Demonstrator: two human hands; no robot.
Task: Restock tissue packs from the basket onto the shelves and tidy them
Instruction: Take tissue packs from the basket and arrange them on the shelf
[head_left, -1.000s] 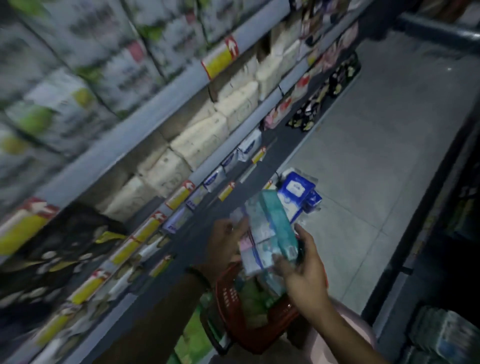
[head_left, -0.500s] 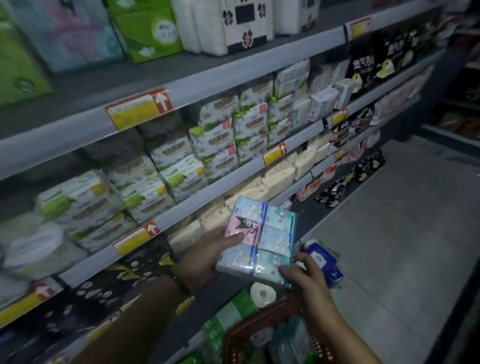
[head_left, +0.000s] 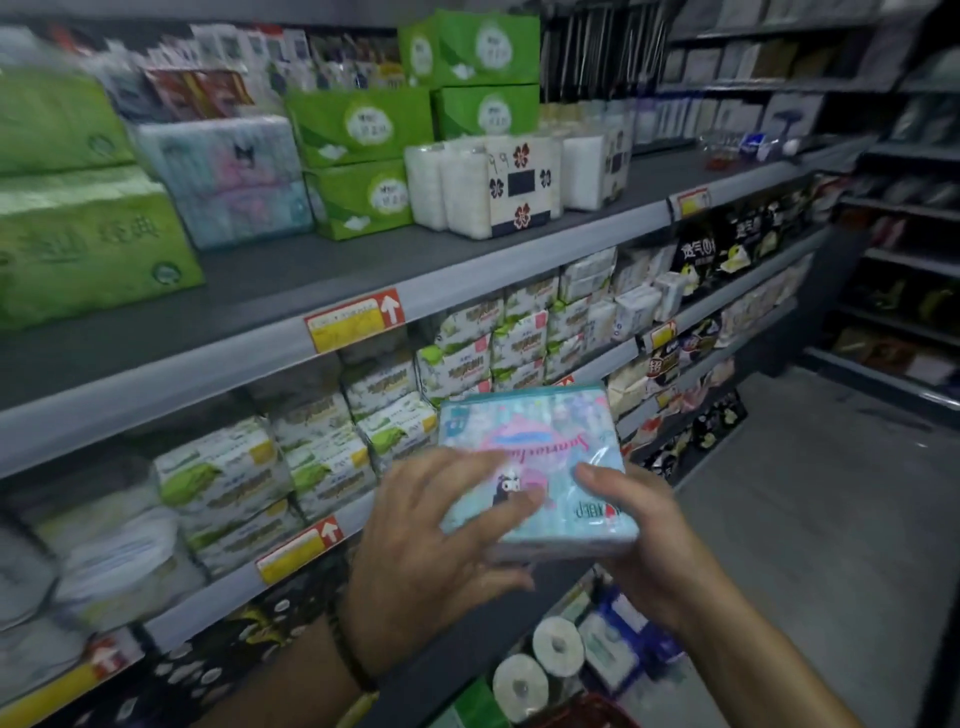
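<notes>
Both hands are on one pack (head_left: 540, 457). My left hand (head_left: 431, 540) lies on its face with straight, spread fingers. My right hand (head_left: 644, 551) grips the right end, thumb on top and fingers under.

Half a second ago the pack was lower and stood more upright, so its small packs showed. The left hand held its left edge then, and the right hand was under its lower corner. Now the pack is higher and leans back, with its big printed face turned up to me. It is in the air in front of the middle shelf (head_left: 218, 597) and touches no shelf.

The basket (head_left: 597, 714) showed more before, with goods inside. Now only a bit of its red rim shows at the bottom edge, and I cannot tell what is in it. White rolls (head_left: 558, 644) sit just above the rim, but I cannot tell if they are in it.

The top shelf (head_left: 291, 291) is in view now. It holds green packs (head_left: 358, 124) and pastel packs (head_left: 228, 176) that look like mine.

The long side of the pack runs left to right. Its far edge points at the shelves. The writing on it is upside down to me.
</notes>
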